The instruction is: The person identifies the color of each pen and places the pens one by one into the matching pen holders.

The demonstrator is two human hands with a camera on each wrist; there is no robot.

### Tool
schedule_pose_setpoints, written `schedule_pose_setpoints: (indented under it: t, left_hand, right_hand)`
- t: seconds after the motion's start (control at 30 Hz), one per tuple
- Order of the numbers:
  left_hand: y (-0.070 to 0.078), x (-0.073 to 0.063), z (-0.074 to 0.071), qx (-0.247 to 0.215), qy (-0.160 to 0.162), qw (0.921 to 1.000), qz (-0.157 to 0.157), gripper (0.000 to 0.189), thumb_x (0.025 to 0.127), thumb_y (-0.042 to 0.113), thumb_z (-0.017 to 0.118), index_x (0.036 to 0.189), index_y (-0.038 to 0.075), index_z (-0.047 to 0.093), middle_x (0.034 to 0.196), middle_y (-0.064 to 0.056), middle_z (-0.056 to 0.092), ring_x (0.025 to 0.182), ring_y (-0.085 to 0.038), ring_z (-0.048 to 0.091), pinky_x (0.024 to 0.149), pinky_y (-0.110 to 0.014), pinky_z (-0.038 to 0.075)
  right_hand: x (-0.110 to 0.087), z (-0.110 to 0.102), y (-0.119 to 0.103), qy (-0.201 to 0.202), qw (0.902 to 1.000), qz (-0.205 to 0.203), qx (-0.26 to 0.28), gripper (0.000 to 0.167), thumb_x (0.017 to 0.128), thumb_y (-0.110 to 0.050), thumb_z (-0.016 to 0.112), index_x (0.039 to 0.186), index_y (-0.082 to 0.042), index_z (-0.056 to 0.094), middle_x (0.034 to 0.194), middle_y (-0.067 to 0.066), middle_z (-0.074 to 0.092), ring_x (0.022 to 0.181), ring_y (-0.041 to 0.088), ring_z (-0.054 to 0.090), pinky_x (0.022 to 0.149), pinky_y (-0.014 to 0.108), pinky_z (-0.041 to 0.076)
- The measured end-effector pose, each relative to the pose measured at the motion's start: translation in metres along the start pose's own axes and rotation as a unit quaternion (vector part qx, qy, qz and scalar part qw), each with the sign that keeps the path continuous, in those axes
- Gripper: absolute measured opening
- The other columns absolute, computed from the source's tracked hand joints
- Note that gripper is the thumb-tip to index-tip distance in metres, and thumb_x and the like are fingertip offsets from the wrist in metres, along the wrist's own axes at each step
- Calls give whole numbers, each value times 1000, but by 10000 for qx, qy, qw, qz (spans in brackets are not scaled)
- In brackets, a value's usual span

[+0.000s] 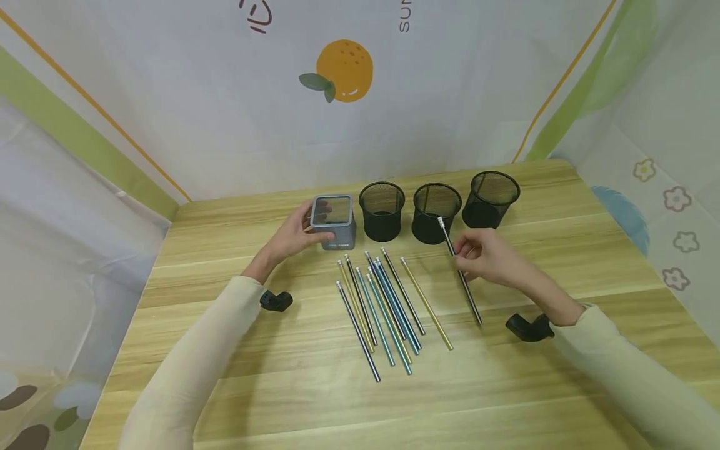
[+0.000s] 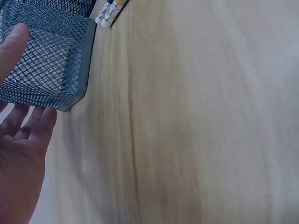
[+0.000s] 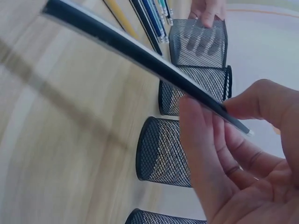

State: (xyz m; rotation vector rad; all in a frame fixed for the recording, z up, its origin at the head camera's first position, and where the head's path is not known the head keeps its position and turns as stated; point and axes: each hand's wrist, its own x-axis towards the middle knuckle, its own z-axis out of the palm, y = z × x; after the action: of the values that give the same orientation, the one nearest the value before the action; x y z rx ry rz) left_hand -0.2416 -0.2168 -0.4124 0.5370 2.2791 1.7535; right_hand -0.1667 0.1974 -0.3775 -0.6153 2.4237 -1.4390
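The left hand (image 1: 295,234) grips the grey square mesh holder (image 1: 339,236), its thumb on the near wall and its other fingers around the far side; the holder stands upright on the worktop (image 1: 304,387). The right hand (image 1: 489,256), to the right of the holder and well apart from it, pinches a black pencil (image 1: 468,287) between thumb and fingers. That pencil slants, its pale eraser end uppermost and the other end lower, on the person's side of the holder's row.

Three round black mesh cups continue that row to the right of the holder: the first cup (image 1: 382,226) just beside it, the second cup (image 1: 429,230) next along, the third cup (image 1: 482,215) farthest from it and set a little farther back. In the head view the eraser end overlaps the second cup; I cannot tell whether they touch.

On the person's side of the holder, and somewhat to its right, loose pencils (image 1: 399,305) in gold, blue, teal and black lie in a spread, several close together or crossing, with their eraser ends towards the holder's row. Behind the holder hangs a white cloth (image 1: 450,106) printed with an orange fruit (image 1: 344,70) and green leaves
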Motion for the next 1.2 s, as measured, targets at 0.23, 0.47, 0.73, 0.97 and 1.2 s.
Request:
schedule_pose_setpoints:
  t: [0.23,0.47,0.73,0.97,1.2]
  left_hand:
    - [1,0,1,3,23,10000,3,72,88,-7,76,150,-3,38,146,-23,45,132,-39,48,111,-45,39]
    - [0,1,2,-53,-6,10000,21,71,88,-9,75,149,-5,38,146,-25,44,134,-41,45,112,-46,38]
    - [0,0,0,93,23,10000,-28,72,89,-6,76,150,-3,39,146,-22,46,134,-37,46,112,-46,38]
    - [0,0,-1,42,13,10000,-16,72,89,-6,75,150,-3,38,147,-24,44,136,-38,44,113,-48,36]
    - [-2,1,0,-17,-2,10000,-32,71,90,-6,75,150,-3,38,147,-23,44,136,-37,44,114,-47,35]
  right_hand:
    - [-1,-5,-5,153,9996,-81,229,10,92,10,64,101,13,60,88,21,65,71,24,68,62,44,62]
    - [-1,-10,-9,194,9990,-33,400,13,94,10,64,104,14,58,91,25,64,71,22,67,65,47,61]
    - [3,-16,-11,349,9977,25,573,13,95,8,63,105,13,58,91,22,64,74,21,69,68,46,61]
    - [1,-22,-14,489,9971,-137,564,12,96,7,63,106,12,59,93,24,64,75,20,70,69,46,61]
    - [-1,-25,-14,632,9957,-260,630,14,96,7,63,107,13,58,95,28,63,77,19,69,69,45,61]
